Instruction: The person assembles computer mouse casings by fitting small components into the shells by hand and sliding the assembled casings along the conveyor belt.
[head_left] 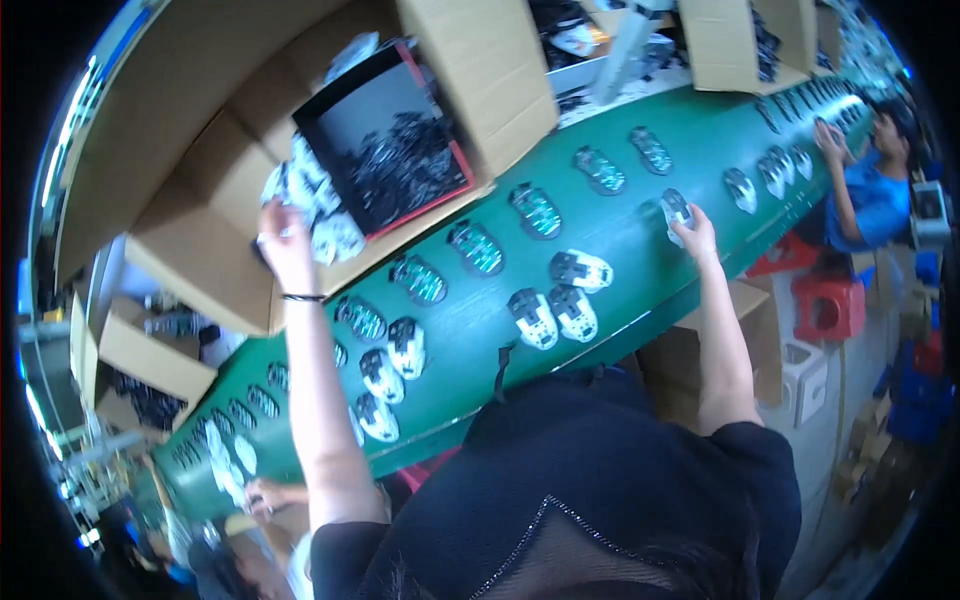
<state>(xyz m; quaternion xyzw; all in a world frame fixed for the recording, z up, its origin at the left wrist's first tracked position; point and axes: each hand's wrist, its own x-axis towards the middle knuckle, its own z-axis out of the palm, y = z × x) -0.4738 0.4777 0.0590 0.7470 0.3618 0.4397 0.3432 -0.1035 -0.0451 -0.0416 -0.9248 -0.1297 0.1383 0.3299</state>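
Note:
My right hand (pixel 697 232) is closed on a white and grey computer mouse shell (pixel 676 208), which it holds over the green conveyor belt (pixel 640 255). At the large cardboard box, my left hand (pixel 287 240) is beside white shell parts (pixel 338 236); its fingers look curled, but what they grip is unclear. A black tray with a red rim (pixel 455 165), full of small black parts (pixel 405 165), rests in that box. Green circuit boards in mouse bases (pixel 535 210) lie in a row along the belt. Nearer me sit white and black mouse shells (pixel 533 318).
Another person (pixel 865 190) in blue works at the belt's far right, and another person's hand (pixel 265 495) is at the lower left. More cardboard boxes (pixel 720 45) line the far side. A red stool (pixel 828 305) stands on the floor at right.

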